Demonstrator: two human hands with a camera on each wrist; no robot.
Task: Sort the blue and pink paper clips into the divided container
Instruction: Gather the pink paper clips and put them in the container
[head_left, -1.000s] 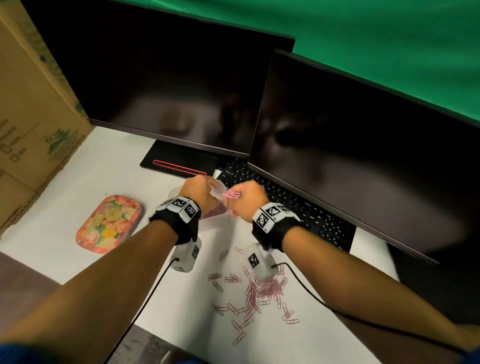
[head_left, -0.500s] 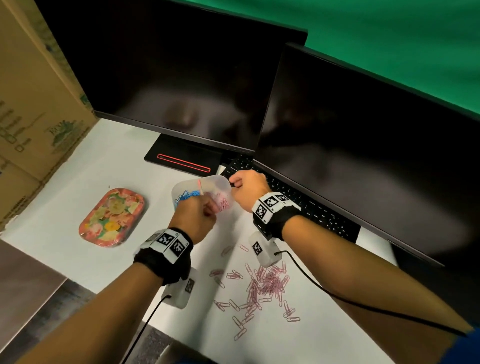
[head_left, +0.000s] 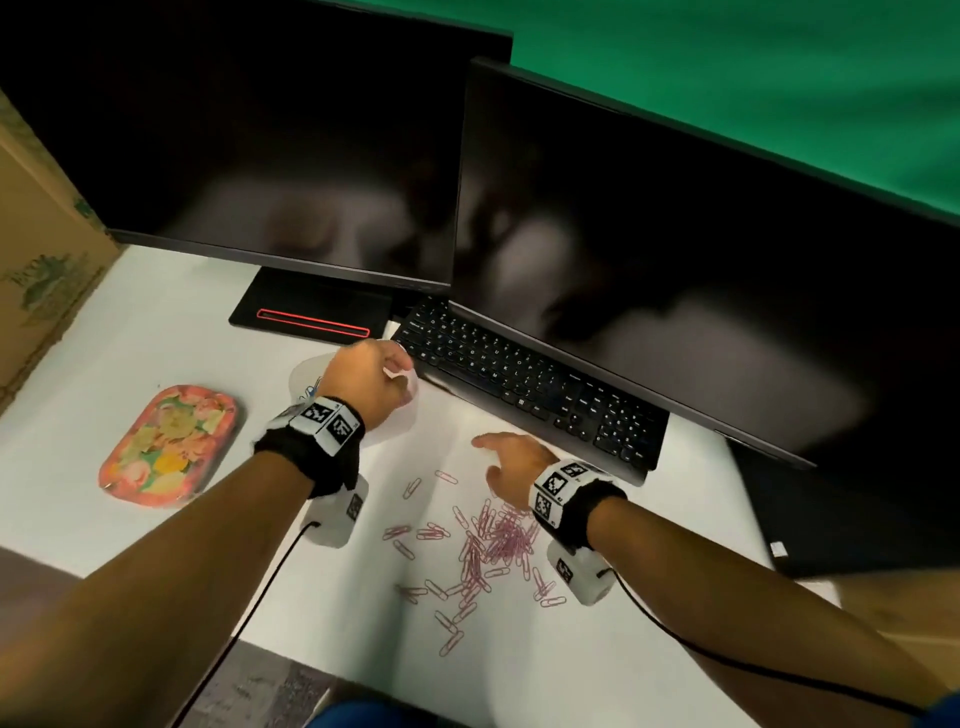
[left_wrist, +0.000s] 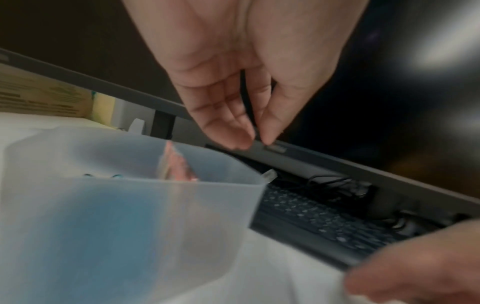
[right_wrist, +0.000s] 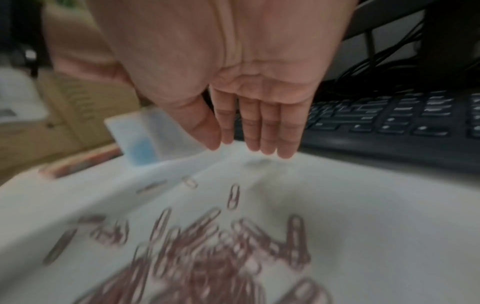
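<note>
While pink paper clips (head_left: 498, 540) lie scattered, pointing every way.

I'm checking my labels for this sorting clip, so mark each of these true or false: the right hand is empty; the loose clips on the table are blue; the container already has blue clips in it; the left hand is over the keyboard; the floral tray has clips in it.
1. The right hand is empty, fingers straight. True.
2. The loose paper clips on the white table are blue. False: they are pink.
3. The frosted plastic divided container holds blue clips. True.
4. The left hand is over the black keyboard. False: it is over the container.
5. The floral oval tray holds clips. False: none show in it.
</note>
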